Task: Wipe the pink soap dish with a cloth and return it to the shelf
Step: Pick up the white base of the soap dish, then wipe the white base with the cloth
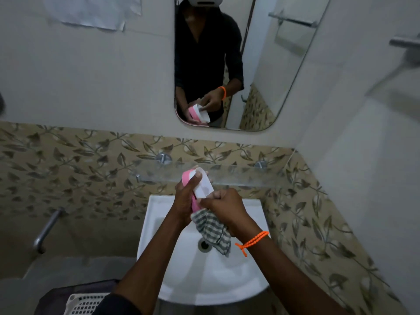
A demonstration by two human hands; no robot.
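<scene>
The pink soap dish (203,184), pink outside and white inside, is held on edge above the white sink. My left hand (185,200) grips it from the left, thumb on its rim. My right hand (223,204) clutches a grey-and-white checked cloth (213,231) and presses it against the dish's lower end; the cloth's loose part hangs down over the basin. The glass shelf (241,176) runs along the wall just behind the dish.
A white sink (159,223) with a drain (204,244) lies below my hands. A mirror (261,64) hangs above the shelf. A metal pipe (46,230) sticks out at the left. A white basket (85,303) sits at the bottom left.
</scene>
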